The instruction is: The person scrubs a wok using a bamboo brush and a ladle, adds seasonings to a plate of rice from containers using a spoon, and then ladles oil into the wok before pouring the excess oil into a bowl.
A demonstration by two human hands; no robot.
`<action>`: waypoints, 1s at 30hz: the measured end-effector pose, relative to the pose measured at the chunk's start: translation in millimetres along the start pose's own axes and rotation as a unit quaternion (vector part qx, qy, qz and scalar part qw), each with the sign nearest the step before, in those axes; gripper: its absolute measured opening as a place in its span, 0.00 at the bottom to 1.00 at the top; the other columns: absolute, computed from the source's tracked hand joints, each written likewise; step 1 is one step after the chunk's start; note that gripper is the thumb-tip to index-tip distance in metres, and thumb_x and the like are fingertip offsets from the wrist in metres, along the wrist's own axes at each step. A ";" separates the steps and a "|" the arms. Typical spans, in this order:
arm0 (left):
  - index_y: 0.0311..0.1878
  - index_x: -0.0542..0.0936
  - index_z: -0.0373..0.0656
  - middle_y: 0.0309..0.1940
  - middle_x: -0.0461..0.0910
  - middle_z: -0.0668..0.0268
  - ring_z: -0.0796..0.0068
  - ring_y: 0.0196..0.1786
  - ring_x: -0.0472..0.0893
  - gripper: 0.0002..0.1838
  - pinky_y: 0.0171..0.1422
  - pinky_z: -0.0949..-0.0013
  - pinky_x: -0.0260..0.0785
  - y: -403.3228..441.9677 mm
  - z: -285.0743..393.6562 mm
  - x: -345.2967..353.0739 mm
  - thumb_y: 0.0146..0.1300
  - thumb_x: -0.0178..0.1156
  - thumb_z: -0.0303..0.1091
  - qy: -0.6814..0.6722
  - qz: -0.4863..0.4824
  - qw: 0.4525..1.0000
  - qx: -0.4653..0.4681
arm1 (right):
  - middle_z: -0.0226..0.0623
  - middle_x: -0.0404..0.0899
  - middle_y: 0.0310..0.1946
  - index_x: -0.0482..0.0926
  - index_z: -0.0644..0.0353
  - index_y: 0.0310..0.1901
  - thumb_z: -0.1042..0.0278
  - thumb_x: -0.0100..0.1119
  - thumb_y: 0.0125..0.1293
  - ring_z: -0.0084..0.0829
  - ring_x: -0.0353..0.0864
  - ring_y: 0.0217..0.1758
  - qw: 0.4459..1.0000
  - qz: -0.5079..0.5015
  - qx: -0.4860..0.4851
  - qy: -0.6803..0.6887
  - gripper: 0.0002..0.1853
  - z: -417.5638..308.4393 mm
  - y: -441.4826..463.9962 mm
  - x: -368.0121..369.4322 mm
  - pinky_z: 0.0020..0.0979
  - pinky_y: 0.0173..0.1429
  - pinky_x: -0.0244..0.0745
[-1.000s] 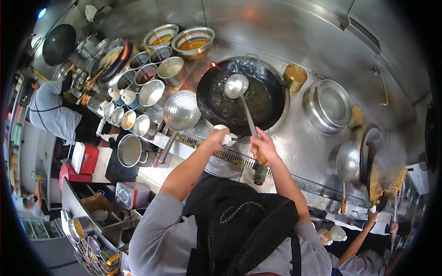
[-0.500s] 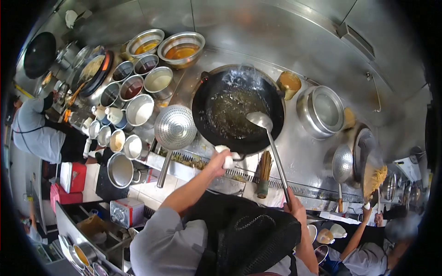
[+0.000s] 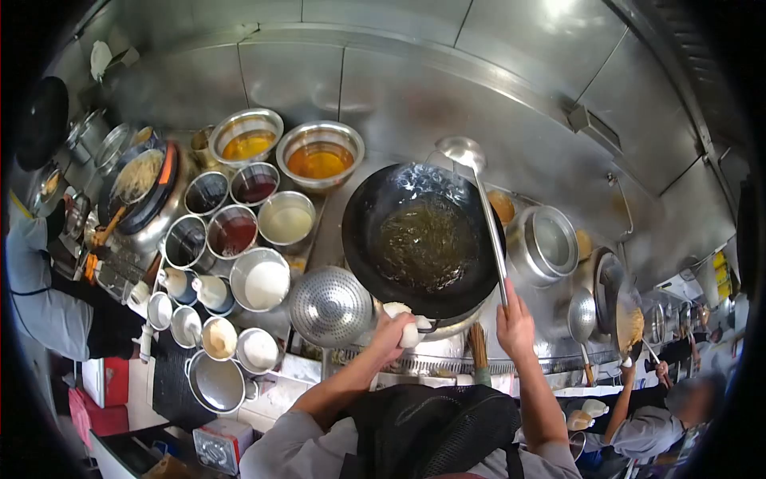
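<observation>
A large black wok (image 3: 367,239) holds dark, shiny liquid at its bottom. My left hand (image 3: 392,334) is closed round a white cloth (image 3: 412,331) at the wok's near handle. In my right hand (image 3: 515,321) is the long handle of a metal ladle (image 3: 461,152); its bowl is up over the wok's far rim, above the liquid. A perforated strainer (image 3: 331,307) lies just left of the wok. Close to its right, below the wok, stands a bamboo brush (image 3: 478,347).
Bowls of amber liquid (image 3: 321,160) and several metal pots of sauces and powders (image 3: 260,279) stand on the left. Stacked pots (image 3: 542,243) and another strainer (image 3: 582,315) are on the right. Co-workers (image 3: 48,295) stand at both sides, one at another wok (image 3: 622,319).
The ladle has swung from inside the wok up to its far rim, and my right hand has moved forward. The wok appears tilted and lifted. My left hand keeps its hold on the cloth.
</observation>
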State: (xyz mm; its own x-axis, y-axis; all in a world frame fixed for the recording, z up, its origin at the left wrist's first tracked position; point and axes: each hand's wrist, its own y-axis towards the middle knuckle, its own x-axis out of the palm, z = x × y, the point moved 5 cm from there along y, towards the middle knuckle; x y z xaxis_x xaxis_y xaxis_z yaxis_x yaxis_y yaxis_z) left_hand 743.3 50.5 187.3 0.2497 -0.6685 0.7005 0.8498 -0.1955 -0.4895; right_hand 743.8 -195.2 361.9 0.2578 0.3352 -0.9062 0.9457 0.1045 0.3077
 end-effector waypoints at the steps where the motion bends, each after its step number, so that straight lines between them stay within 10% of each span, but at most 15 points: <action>1: 0.49 0.74 0.39 0.41 0.78 0.61 0.66 0.42 0.83 0.14 0.45 0.59 0.82 4.2 12.2 0.4 0.60 0.60 0.20 -0.011 -0.001 1.000 0.015 | 0.54 0.80 0.42 0.61 0.50 0.79 0.74 0.58 0.69 0.58 0.83 0.37 1.000 0.008 -0.002 -0.007 0.37 -11.6 28.6 6.3 0.54 0.41 0.78; 21: 0.61 0.57 0.40 0.45 0.73 0.59 0.71 0.40 0.78 0.27 0.40 0.65 0.78 62.7 268.4 -59.8 0.63 0.60 0.24 -0.020 0.179 0.905 0.385 | 0.61 0.85 0.45 0.75 0.58 0.66 0.74 0.53 0.65 0.62 0.85 0.50 0.976 -0.137 -0.168 0.012 0.26 -336.6 354.8 67.5 0.56 0.56 0.79; 30: 0.64 0.55 0.31 0.51 0.70 0.49 0.64 0.49 0.77 0.32 0.53 0.62 0.75 101.7 350.9 -69.6 0.59 0.59 0.23 0.094 0.303 0.813 0.489 | 0.57 0.86 0.50 0.82 0.65 0.56 0.71 0.62 0.63 0.58 0.85 0.56 0.968 -0.143 -0.203 0.029 0.19 -399.9 433.9 100.8 0.52 0.60 0.81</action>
State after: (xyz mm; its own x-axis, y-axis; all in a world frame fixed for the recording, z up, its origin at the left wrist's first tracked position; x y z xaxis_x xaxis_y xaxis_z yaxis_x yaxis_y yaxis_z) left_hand 975.3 329.0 271.0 0.7633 -0.5443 0.3481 0.5822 0.8130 -0.0053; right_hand 1101.0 258.4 520.0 -0.0260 0.2893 -0.9569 0.8181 0.5562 0.1460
